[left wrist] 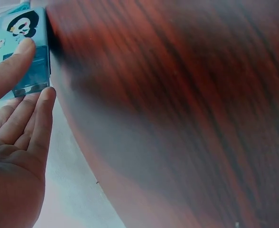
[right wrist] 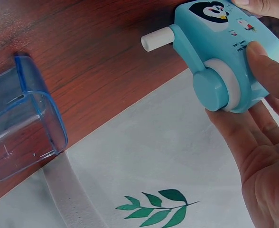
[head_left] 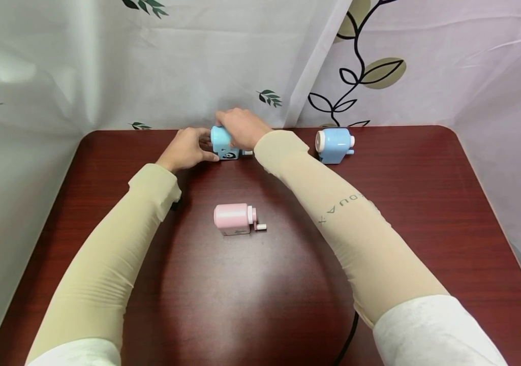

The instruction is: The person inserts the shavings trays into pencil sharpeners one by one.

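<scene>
A turquoise pencil sharpener was held by both hands at the far edge of the tabletop. It was clasped near its crank by the right grip and pinched around its translucent tray by the left grip. A pink sharpener was placed nearer, a blue sharpener farther right.

On the right sleeve, dark letters are printed; A, U and X can be made out, the others being unclear. Tiny lettering is borne by the turquoise sharpener, but it cannot be read.
</scene>
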`<state>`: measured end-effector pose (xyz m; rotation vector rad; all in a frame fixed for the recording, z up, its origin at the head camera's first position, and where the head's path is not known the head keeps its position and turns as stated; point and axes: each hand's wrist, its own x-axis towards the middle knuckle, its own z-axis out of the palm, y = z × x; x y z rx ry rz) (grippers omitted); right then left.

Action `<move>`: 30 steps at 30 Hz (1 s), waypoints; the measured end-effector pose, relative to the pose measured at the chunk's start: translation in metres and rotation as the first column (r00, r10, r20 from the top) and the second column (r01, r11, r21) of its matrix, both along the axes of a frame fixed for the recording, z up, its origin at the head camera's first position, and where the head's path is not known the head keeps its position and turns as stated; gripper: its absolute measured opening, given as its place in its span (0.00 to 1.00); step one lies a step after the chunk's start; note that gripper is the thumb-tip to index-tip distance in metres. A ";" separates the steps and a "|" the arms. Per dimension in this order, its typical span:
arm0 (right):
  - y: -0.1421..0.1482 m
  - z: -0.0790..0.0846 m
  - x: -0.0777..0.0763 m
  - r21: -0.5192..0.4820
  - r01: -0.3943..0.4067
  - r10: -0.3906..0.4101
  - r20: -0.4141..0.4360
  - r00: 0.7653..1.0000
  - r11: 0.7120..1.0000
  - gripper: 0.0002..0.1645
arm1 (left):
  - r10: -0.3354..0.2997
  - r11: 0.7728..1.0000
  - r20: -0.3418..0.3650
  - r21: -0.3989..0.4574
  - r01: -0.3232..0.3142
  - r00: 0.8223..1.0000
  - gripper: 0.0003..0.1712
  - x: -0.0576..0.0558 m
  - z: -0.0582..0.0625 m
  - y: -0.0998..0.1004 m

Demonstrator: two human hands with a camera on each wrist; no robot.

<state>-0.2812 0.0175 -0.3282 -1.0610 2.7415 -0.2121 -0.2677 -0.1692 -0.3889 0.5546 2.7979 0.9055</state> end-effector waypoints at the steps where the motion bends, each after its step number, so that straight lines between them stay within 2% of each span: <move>1: 0.000 0.000 0.000 0.000 -0.001 0.001 -0.001 1.000 1.000 0.30 | 0.000 1.000 0.002 0.000 0.000 1.000 0.31 0.000 0.000 0.000; 10: -0.002 0.000 0.002 0.018 -0.005 0.005 -0.029 1.000 1.000 0.29 | 0.015 1.000 0.010 -0.005 -0.015 1.000 0.30 0.001 0.001 0.001; 19: -0.012 0.002 0.007 0.072 -0.028 0.036 -0.113 0.993 0.997 0.20 | 0.008 0.999 0.018 -0.033 -0.008 1.000 0.26 0.001 -0.002 -0.002; 30: -0.014 0.003 0.006 0.075 -0.033 0.040 -0.096 0.995 0.997 0.20 | 0.009 0.999 0.051 -0.032 -0.007 0.999 0.29 0.002 0.003 -0.005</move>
